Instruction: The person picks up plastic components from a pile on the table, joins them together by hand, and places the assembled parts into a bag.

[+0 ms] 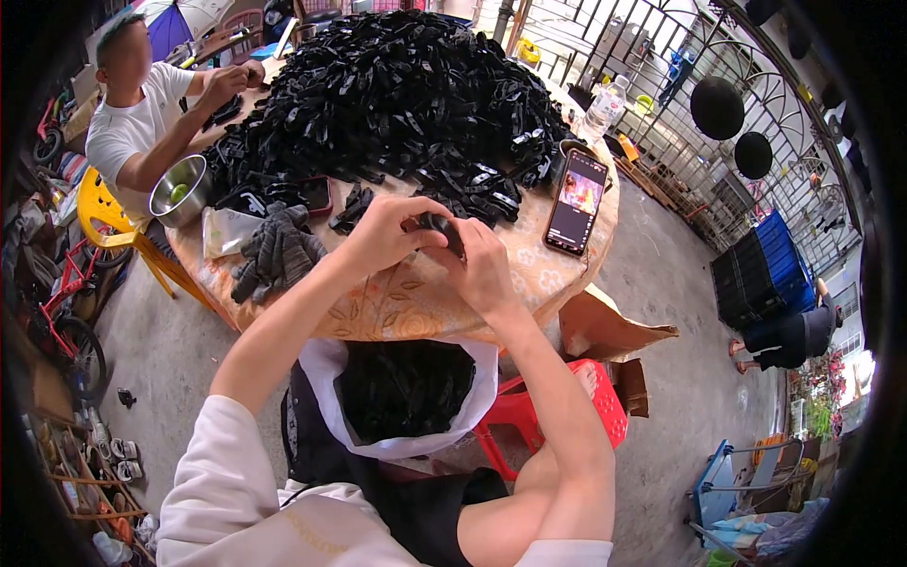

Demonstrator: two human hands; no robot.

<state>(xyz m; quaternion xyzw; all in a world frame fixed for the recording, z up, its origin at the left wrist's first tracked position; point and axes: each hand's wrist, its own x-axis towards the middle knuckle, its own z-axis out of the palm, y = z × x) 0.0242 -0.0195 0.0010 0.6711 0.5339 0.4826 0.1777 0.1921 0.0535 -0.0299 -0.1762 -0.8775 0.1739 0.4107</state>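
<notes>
Over the near edge of the round table (387,307), my left hand (385,231) and my right hand (484,269) meet. Both are closed with fingers pinched on a small black curved piece (439,225), partly hidden by the fingers; its exact kind does not show. Just beyond my hands rises a large heap of similar black strip-like pieces (397,104). Below my forearms a white sack (326,383) stands open against the table edge, with black pieces (406,392) inside. Grey gloves (279,250) lie to the left of my left hand.
A phone (574,203) with a lit screen leans at the table's right, near a plastic bottle (605,104). At left are a metal bowl (184,194) and a co-worker (142,113) handling something small. A red stool (600,402) and cardboard (605,326) stand below right.
</notes>
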